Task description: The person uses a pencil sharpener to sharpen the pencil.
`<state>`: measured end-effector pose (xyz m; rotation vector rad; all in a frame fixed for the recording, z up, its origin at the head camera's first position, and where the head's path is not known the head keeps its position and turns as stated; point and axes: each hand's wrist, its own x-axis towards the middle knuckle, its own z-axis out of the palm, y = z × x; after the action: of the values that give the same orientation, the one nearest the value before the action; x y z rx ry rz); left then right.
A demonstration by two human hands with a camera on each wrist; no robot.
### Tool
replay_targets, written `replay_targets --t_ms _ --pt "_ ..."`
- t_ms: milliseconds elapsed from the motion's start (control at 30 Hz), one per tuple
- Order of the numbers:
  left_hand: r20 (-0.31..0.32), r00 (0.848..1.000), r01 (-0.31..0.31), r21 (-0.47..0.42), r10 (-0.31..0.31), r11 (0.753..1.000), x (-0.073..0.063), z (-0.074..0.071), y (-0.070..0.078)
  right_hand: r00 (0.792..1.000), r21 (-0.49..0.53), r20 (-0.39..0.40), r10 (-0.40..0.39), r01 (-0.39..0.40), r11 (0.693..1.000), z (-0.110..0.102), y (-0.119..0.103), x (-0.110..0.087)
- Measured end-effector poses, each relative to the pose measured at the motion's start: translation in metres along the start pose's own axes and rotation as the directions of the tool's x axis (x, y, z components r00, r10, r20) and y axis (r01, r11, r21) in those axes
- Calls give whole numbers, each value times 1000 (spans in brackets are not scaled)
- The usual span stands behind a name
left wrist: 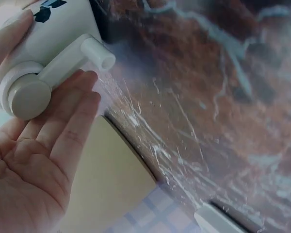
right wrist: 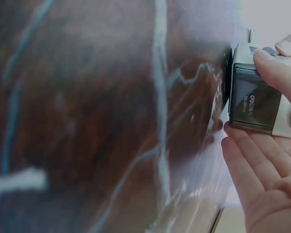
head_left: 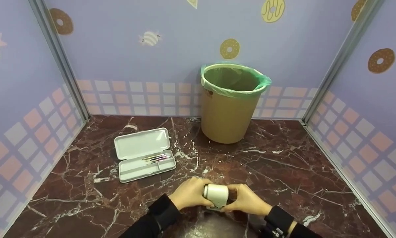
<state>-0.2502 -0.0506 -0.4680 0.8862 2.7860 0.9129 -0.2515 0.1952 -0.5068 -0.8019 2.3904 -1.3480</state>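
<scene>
A white hand-crank pencil sharpener is held low over the table between both hands. My left hand grips its crank end, thumb on one side and fingers on the other. In the left wrist view the white crank handle sticks out past the fingers. My right hand holds the opposite end, where a dark see-through shavings drawer sits. In the right wrist view, thumb and fingers lie on opposite sides of that end. Whether the sharpener's base touches the table cannot be told.
An open white pencil case lies at the left, with several pencils in its tray. A tan waste bin with a green liner stands at the back. Patterned walls enclose the dark marbled table.
</scene>
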Motion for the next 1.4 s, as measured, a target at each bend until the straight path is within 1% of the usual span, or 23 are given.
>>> replay_targets --t_ms 100,167,233,300,400,433,533,600,667,767,833,967,1067,1200,1267,1367,1400 --pt "28 998 49 -10 -49 999 4 -10 -5 999 -11 -44 11 -11 1000 -10 6 -4" --pt "33 996 87 -20 -86 996 8 -21 -11 994 -35 -99 36 -40 999 -20 11 -7" --pt "10 993 122 -19 -121 992 14 -33 -19 985 -59 -162 63 -74 996 -31 17 -11" --pt "-20 988 150 -14 -150 989 21 -47 -27 969 -86 -230 90 -112 990 -42 23 -14" --pt "-71 979 192 29 -190 981 30 -68 -37 936 -146 -333 110 -167 975 -56 33 -22" --pt "-84 976 207 43 -203 977 32 -75 -41 925 -150 -360 124 -188 971 -61 35 -24" --pt "-109 968 238 111 -227 965 37 -94 -52 878 -175 -447 170 -272 946 -73 42 -34" --pt "-122 965 250 150 -233 957 40 -106 -59 845 -168 -493 206 -325 931 -82 45 -41" --pt "-133 964 252 185 -230 950 41 -117 -68 812 -172 -538 226 -368 914 -91 49 -47" --pt "-158 955 282 216 -251 935 39 -130 -79 771 -174 -591 238 -410 895 -103 55 -55" --pt "-169 944 316 218 -283 923 37 -136 -84 743 -181 -624 242 -439 880 -110 59 -59" --pt "-182 916 392 214 -357 895 33 -142 -91 677 -171 -684 272 -512 842 -119 66 -68" --pt "-191 908 411 221 -374 884 30 -143 -93 631 -160 -720 289 -556 816 -122 69 -73" --pt "-203 907 410 223 -370 884 30 -142 -94 590 -144 -753 292 -579 802 -124 73 -77" --pt "-205 907 411 226 -369 883 31 -142 -95 573 -134 -765 293 -586 799 -124 75 -79" --pt "-203 904 417 227 -376 880 31 -142 -95 560 -121 -771 302 -595 794 -123 76 -79" --pt "-201 903 420 227 -380 879 30 -142 -95 561 -120 -770 306 -597 793 -123 76 -79"
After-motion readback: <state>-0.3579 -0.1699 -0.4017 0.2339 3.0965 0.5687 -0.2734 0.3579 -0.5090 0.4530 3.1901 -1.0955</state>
